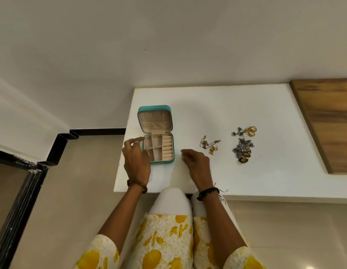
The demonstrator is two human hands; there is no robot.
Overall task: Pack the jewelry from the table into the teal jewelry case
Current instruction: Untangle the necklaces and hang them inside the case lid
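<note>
Teal jewelry case (158, 148), 9 o'clock: lid up, compartments bare. Jewelry (242, 150), 3 o'clock: unpacked. Left hand (136, 158), right hand (197, 164): loosely curled, holding nothing.

Wooden board (328, 123) at right, black-framed doorway (17, 191) at left.

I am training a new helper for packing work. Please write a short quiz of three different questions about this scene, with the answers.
1. True or false: the teal jewelry case lies open on the white table.
2. Which hand touches the case: A) left hand, B) right hand?
3. Fill in: the gold rings lie on the ___ side of the case.

Key: 1 true; 2 A, its fingers rest at the case's left edge; 3 right, beside the other jewelry.
</note>
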